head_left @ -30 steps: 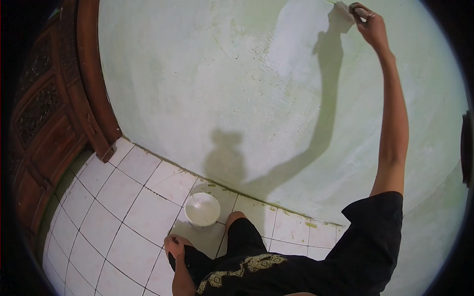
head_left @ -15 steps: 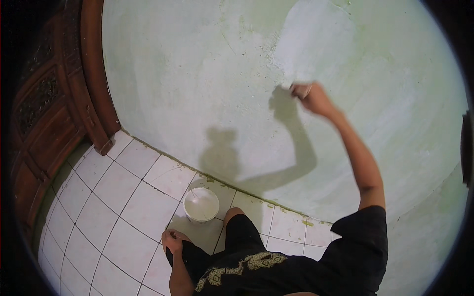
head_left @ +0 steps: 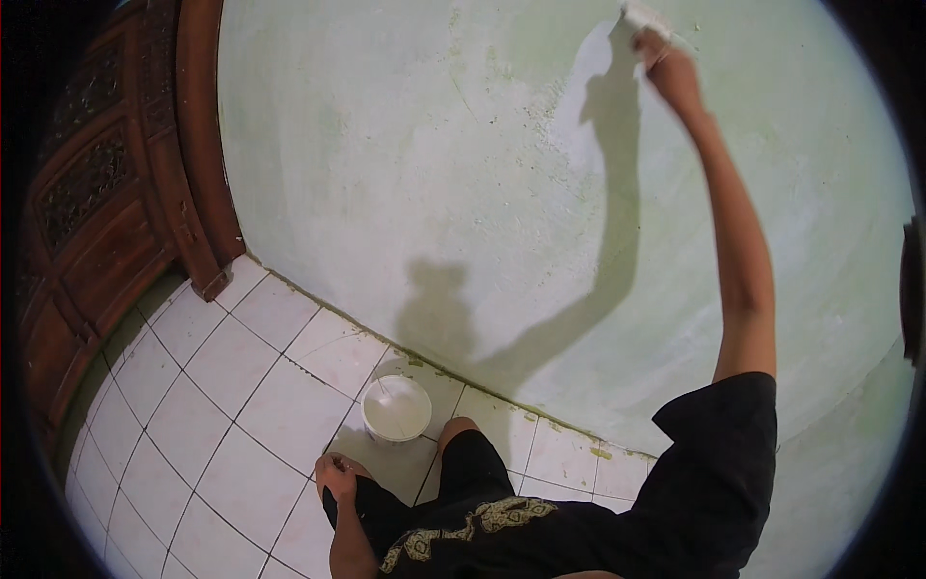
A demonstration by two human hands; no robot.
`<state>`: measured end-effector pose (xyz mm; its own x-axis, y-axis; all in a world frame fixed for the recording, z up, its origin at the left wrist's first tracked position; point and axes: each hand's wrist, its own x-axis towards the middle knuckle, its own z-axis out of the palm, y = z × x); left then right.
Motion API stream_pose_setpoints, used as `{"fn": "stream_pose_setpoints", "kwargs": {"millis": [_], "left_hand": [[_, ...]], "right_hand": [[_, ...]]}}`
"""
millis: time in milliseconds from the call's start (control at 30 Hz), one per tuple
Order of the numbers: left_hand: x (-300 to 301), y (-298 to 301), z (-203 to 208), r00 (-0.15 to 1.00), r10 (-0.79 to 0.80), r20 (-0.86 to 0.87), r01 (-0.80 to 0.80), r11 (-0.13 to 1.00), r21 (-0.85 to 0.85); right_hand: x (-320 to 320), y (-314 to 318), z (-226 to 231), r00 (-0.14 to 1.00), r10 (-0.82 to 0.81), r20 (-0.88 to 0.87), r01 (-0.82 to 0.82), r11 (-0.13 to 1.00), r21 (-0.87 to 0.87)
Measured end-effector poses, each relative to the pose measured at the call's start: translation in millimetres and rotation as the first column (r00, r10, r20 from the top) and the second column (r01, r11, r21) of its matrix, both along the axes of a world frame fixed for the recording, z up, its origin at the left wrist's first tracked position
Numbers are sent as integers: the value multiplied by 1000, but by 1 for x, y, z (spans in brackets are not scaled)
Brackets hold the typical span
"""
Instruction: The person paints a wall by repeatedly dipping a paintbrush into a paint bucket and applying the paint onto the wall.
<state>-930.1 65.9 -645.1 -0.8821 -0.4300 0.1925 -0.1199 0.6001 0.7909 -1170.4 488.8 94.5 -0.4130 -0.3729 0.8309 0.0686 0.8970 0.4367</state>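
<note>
Pale green wall [head_left: 367,145], scuffed and patchy, fills the upper centre and right of the frame. White tiled floor [head_left: 280,405] with dark joints takes the lower left and bottom centre; a greenish seam runs where it meets the wall. Brown wooden panelling [head_left: 111,251] with carved insets stands along the left edge. Person's black shirt [head_left: 714,454] and black shorts [head_left: 476,468] at bottom centre to lower right. Arm-shaped shadow [head_left: 622,222] falls on the wall, centre right. Whitish patch [head_left: 576,96] on the wall at top, right of centre, partly under that shadow.

White bucket [head_left: 396,441] on the tiles, below centre, just ahead of the knees; pale material [head_left: 403,415] inside. Right grip [head_left: 672,77] raised at upper right, clenched around a white hand tool [head_left: 648,17]; tool lies at the top edge, beside the patch. Blur: exact kind of tool and wall contact not determinable. Left grip [head_left: 338,476] rests at the left knee, lower centre-left; fingers bent, degree of closure cannot be told. Small green smears [head_left: 600,454] on tiles, lower right.
</note>
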Motion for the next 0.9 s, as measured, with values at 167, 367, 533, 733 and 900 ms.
{"fn": "stream_pose_setpoints", "kwargs": {"millis": [167,367,533,733,900], "left_hand": [[-5,0,-4,998,28,-55,-31,998,-47],[-8,3,8,999,36,17,-38,988,152],[11,-15,-29,997,71,-26,-71,997,9],[9,-3,4,999,39,16,-40,998,44],[-3,1,7,1000,26,-15,-26,999,48]], "right_hand": [[10,-5,-173,929,107,353,-168,975,147],[37,-42,-188,624,409,666,-390,901,-188],[12,-41,-27,615,614,494,-556,783,-280],[28,-60,48,957,291,-16,-286,949,129],[-20,-32,-40,996,90,-22,-83,973,216]]}}
